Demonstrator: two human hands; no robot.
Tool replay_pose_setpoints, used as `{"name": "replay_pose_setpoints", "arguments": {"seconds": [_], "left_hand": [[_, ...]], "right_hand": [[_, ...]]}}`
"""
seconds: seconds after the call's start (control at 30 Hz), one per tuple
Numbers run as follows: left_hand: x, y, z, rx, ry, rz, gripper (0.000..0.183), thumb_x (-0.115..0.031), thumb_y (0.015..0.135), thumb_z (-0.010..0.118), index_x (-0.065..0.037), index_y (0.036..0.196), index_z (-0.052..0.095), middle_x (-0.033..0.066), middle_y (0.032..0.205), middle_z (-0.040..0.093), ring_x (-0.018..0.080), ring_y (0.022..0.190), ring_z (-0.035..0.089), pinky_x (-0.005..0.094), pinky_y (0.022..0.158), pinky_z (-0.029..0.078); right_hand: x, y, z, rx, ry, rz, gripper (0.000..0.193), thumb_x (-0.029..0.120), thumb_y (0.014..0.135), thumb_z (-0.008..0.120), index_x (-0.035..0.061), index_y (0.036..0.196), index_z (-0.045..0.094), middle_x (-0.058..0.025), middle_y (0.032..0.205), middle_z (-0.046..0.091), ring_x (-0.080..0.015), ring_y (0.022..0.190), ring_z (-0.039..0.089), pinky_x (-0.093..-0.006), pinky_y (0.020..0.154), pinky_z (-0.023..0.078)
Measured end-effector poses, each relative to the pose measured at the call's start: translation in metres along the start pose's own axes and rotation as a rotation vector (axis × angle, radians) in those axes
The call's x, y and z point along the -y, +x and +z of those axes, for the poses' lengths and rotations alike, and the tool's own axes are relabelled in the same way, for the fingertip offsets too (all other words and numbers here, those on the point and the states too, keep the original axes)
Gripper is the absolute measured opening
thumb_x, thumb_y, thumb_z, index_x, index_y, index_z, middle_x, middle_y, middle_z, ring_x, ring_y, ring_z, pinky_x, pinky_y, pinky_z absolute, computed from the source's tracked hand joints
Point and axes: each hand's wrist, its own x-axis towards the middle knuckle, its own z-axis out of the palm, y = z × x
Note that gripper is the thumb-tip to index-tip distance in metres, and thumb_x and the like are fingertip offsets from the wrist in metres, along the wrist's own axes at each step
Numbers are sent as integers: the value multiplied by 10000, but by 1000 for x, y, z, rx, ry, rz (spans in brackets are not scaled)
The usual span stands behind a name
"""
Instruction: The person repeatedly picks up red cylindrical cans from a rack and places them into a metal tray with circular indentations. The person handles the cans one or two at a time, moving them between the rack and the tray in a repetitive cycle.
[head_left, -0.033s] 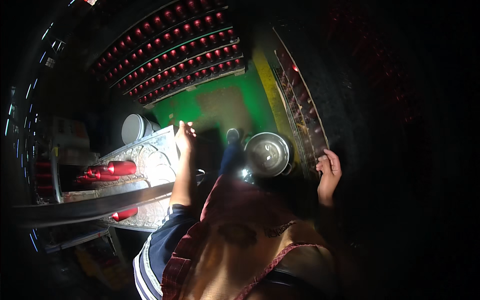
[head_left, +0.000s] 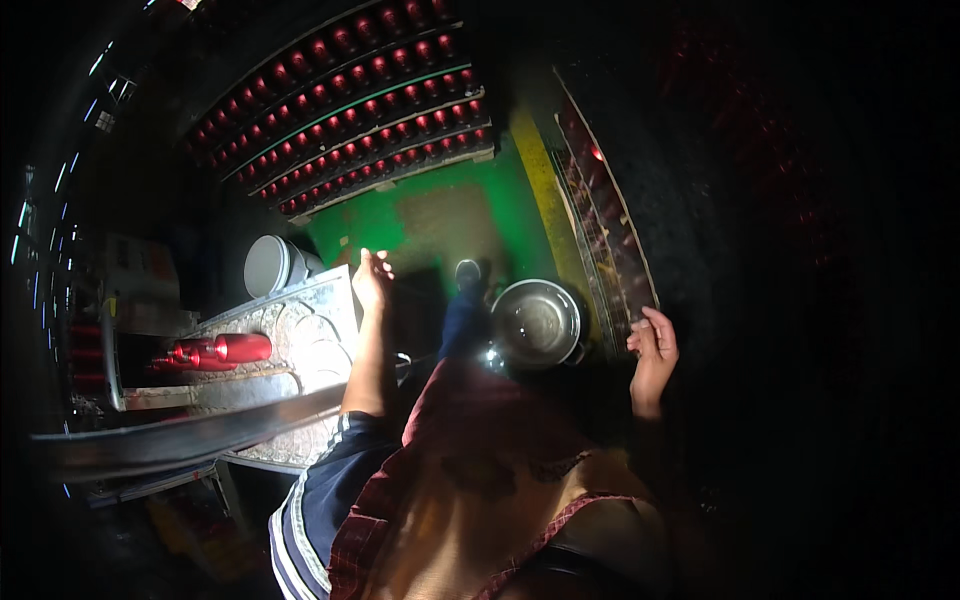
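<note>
Red bottles (head_left: 215,350) beside left hand (head_left: 371,280)

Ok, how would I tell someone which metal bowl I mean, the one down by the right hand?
Start at the green floor patch below the long racks of red cylinders. Follow its yellow edge stripe toward the person; the round shiny metal bowl sits there, just left of the open right hand. It is the only open, silvery round vessel; the things nearby are red or flat.

Two hands, one steel bowl (head_left: 536,322) at centre, four racks of red bobbins (head_left: 350,110) toward eleven o'clock, too many to count.
</note>
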Motion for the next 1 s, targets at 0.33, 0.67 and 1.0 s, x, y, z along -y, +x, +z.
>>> {"name": "replay_pose_setpoints", "arguments": {"seconds": [0.33,0.67,1.0], "left_hand": [[-43,291,159,143,176,93,442,-405,1021,565,-11,879,708,7,674,605,86,552,529,234,511,410],[-206,413,199,117,206,213,493,-430,1041,509,9,922,698,38,724,631,113,602,562,257,567,440],[-270,515,132,-360,87,272,448,-500,977,555,-63,970,653,55,872,687,125,652,591,260,542,418]], "right_hand": [[-42,317,267,120,-52,80,283,189,972,636,57,1223,634,-1,850,626,-75,673,553,-231,602,457],[65,523,480,308,-167,-63,226,67,966,597,52,1185,650,9,882,609,-45,686,523,-191,609,433],[78,770,693,439,-422,-233,460,227,937,672,92,1362,558,-79,1247,615,-156,1106,584,-282,840,481]]}}
